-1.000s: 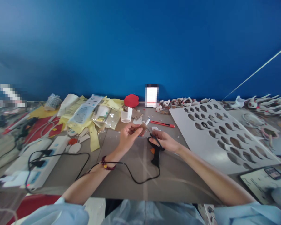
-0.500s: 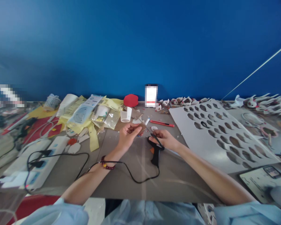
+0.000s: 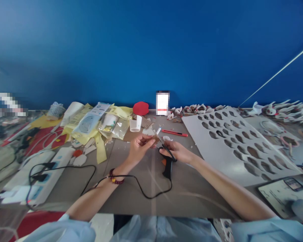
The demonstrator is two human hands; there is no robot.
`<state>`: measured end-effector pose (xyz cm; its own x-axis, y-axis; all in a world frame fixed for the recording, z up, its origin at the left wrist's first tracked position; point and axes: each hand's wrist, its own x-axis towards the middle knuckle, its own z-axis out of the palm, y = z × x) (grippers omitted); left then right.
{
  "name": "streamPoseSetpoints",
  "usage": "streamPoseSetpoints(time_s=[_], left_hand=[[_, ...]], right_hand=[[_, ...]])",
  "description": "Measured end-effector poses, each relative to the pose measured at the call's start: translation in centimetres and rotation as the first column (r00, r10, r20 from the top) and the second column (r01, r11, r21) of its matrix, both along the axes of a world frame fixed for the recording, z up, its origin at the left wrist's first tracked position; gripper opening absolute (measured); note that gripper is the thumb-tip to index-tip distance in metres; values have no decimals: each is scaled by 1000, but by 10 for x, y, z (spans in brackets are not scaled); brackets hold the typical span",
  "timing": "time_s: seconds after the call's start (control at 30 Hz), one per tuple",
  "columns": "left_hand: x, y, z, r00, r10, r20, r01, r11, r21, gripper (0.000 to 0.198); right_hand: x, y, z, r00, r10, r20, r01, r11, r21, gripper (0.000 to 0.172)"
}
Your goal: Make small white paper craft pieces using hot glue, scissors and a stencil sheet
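Note:
My left hand [image 3: 138,148] pinches a small brown piece [image 3: 156,138], which looks like card, between thumb and fingers. Scissors [image 3: 170,154] with dark handles are in my right hand [image 3: 179,152], their blades pointing up and left against the brown piece. How far the blades are apart is too small to tell. Under and just in front of my right hand a black glue gun [image 3: 168,168] lies on the table, its cable [image 3: 148,197] running left across my left forearm. A red utility knife [image 3: 174,133] lies beyond my hands.
A white paper cup [image 3: 135,124] stands behind my left hand. To the right lies a white sheet [image 3: 209,151] with many cut-out holes. On the left are a power strip [image 3: 53,174] and yellow packets [image 3: 101,148]. White bird-like figures [image 3: 293,111] line the back right. A phone-like blurred screen [image 3: 163,102] leans on the wall.
My left hand and the brown piece have shifted slightly right and down, closer to the scissors. The scissors have turned slightly in my right hand. The things on the table stay put.

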<state>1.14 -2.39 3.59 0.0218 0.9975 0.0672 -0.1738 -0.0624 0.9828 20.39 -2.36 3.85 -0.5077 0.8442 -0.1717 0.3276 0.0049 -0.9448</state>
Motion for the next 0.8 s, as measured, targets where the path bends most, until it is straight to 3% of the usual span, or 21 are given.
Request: streamPoseSetpoints(time_s=[0.43, 0.8], left_hand=[[2, 0, 3, 1000, 14, 11, -14, 998, -64, 36], [4, -1, 5, 1000, 16, 7, -15, 996, -91, 38]], right_hand=[[-2, 0, -8, 998, -51, 26, 50, 998, 29, 44], [-1, 2, -3, 997, -63, 34, 65, 996, -56, 46]])
